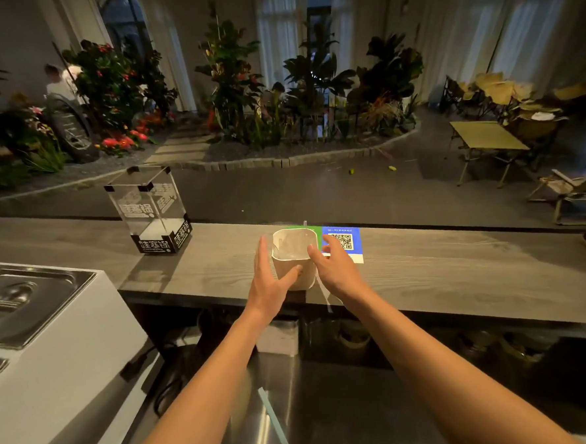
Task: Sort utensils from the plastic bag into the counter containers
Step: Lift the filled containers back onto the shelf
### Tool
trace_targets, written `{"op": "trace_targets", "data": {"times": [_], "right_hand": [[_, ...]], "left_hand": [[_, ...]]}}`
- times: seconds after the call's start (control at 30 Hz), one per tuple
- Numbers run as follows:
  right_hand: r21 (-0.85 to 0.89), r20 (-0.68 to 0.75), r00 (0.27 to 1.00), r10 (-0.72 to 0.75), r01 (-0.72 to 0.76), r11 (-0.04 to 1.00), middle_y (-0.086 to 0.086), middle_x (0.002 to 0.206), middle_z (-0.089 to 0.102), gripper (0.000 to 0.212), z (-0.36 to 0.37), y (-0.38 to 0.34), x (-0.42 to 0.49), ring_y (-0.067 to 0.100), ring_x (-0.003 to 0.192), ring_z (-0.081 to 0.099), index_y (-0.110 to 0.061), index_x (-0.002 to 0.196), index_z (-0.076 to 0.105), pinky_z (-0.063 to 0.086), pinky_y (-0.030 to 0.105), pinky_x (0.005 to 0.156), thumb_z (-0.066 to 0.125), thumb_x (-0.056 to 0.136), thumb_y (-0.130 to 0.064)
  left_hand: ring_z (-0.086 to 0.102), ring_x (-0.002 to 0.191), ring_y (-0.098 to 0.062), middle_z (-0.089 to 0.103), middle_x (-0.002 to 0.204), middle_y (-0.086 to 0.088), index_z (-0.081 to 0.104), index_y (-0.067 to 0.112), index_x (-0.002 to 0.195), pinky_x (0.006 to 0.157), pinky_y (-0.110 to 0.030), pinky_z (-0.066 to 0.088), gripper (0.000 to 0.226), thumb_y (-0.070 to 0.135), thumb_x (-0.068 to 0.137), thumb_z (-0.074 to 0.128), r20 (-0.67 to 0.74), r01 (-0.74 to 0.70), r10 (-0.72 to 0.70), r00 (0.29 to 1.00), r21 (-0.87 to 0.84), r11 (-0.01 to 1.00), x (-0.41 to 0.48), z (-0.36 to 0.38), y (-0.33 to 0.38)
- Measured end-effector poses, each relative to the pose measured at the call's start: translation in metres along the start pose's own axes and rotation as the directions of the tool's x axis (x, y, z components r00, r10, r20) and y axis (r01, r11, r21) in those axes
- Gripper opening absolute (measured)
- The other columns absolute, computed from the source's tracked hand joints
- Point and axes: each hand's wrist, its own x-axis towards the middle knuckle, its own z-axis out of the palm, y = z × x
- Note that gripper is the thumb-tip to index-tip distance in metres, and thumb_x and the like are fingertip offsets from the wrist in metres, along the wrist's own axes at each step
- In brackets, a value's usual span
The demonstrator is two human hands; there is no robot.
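**2 hands at the white container**

A white container (305, 276) with rounded corners stands upright on the grey wood surface (441, 264), close to its near edge, and 2 bare arms reach to it from below.

The left hand (271, 274) lies against the container's left side with its fingers (262, 251) straight and released, the thumb pressed on the front wall.

The right hand (335, 270) sits at the container's right side, 1 fingertip touching the rim and the other fingers bent over a blue and green QR card (344, 241) just behind. Whether they grasp anything I cannot tell. A thin pale strip (324, 297) hangs from under this hand past the surface edge.

A clear acrylic box (148, 210) with black corners stands well apart to the left. On the lower steel worktop lies a pale green straw (274, 418).
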Motion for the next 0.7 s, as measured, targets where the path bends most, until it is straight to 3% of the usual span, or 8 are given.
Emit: {"op": "trace_targets", "data": {"times": [0.07, 0.17, 0.23, 0.33, 0.57, 0.63, 0.7], "right_hand": [[0.066, -0.003, 1.0, 0.026, -0.026, 0.998, 0.004, 0.15, 0.046, 0.053, -0.01, 0.002, -0.015, 0.022, 0.13, 0.049, -0.021, 0.15, 0.037, 0.042, 0.029, 0.089, 0.048, 0.103, -0.044], [0.174, -0.004, 0.999, 0.037, -0.036, 0.984, 0.004, 0.145, 0.05, 0.049, -0.03, 0.014, -0.044, 0.017, 0.122, 0.053, -0.024, 0.145, 0.042, 0.047, 0.031, 0.092, 0.05, 0.102, -0.045], [0.214, 0.011, 0.999, 0.035, -0.036, 0.976, 0.002, 0.142, 0.052, 0.046, -0.047, 0.027, -0.068, 0.018, 0.122, 0.055, -0.024, 0.142, 0.044, 0.049, 0.032, 0.094, 0.052, 0.101, -0.044], [0.226, 0.01, 0.999, 0.041, -0.042, 0.973, -0.004, 0.137, 0.055, 0.045, -0.073, 0.05, -0.109, 0.015, 0.12, 0.057, -0.026, 0.14, 0.047, 0.05, 0.028, 0.091, 0.054, 0.1, -0.044], [0.144, -0.084, 0.989, 0.12, -0.107, 0.984, -0.01, 0.123, 0.06, 0.038, -0.123, 0.121, -0.209, 0.004, 0.112, 0.058, -0.025, 0.137, 0.053, 0.047, 0.021, 0.089, 0.053, 0.102, -0.039], [0.106, -0.109, 0.981, 0.159, -0.148, 0.983, -0.012, 0.124, 0.057, 0.037, -0.132, 0.143, -0.237, 0.003, 0.114, 0.054, -0.025, 0.137, 0.052, 0.043, 0.015, 0.087, 0.053, 0.102, -0.037], [0.047, -0.138, 0.972, 0.188, -0.183, 0.982, -0.009, 0.131, 0.054, 0.038, -0.14, 0.168, -0.259, 0.007, 0.122, 0.052, -0.025, 0.137, 0.052, 0.043, 0.021, 0.095, 0.054, 0.101, -0.037]], "left_hand": [[0.016, 0.143, -0.002, 0.015, 0.166, 0.004, 0.012, 0.027, 0.159, 0.103, -0.009, 0.023, 0.095, 0.046, 0.086, 0.071, -0.086, -0.095, 0.1, 0.991, 0.061, 0.994, -0.018, 0.001, 0.014], [0.029, 0.14, -0.002, 0.026, 0.16, 0.007, 0.021, 0.028, 0.157, 0.094, 0.004, 0.028, 0.091, 0.049, 0.082, 0.068, -0.081, -0.189, 0.192, 0.978, 0.051, 0.981, -0.054, 0.009, 0.028], [0.037, 0.135, 0.0, 0.033, 0.156, 0.012, 0.023, 0.033, 0.157, 0.091, 0.001, 0.034, 0.088, 0.048, 0.082, 0.068, -0.013, -0.174, 0.174, 0.985, -0.017, 0.985, -0.082, 0.021, 0.035], [0.044, 0.134, 0.003, 0.044, 0.151, 0.013, 0.027, 0.041, 0.151, 0.103, -0.012, 0.035, 0.081, 0.047, 0.083, 0.07, 0.095, -0.137, 0.145, 0.985, -0.085, 0.987, -0.124, 0.046, 0.039], [0.054, 0.122, 0.006, 0.056, 0.137, 0.013, 0.042, 0.028, 0.147, 0.099, -0.014, 0.044, 0.067, 0.038, 0.089, 0.073, 0.304, -0.014, 0.039, 0.952, -0.082, 0.997, -0.224, 0.121, 0.016], [0.052, 0.125, 0.004, 0.055, 0.139, 0.013, 0.042, 0.029, 0.146, 0.102, -0.016, 0.043, 0.071, 0.048, 0.084, 0.073, 0.36, 0.026, -0.002, 0.933, -0.061, 0.998, -0.25, 0.14, 0.007], [0.051, 0.129, -0.001, 0.053, 0.142, 0.013, 0.043, 0.028, 0.147, 0.107, -0.023, 0.042, 0.083, 0.059, 0.075, 0.073, 0.398, 0.073, -0.052, 0.916, -0.038, 0.997, -0.274, 0.158, -0.003]]}}
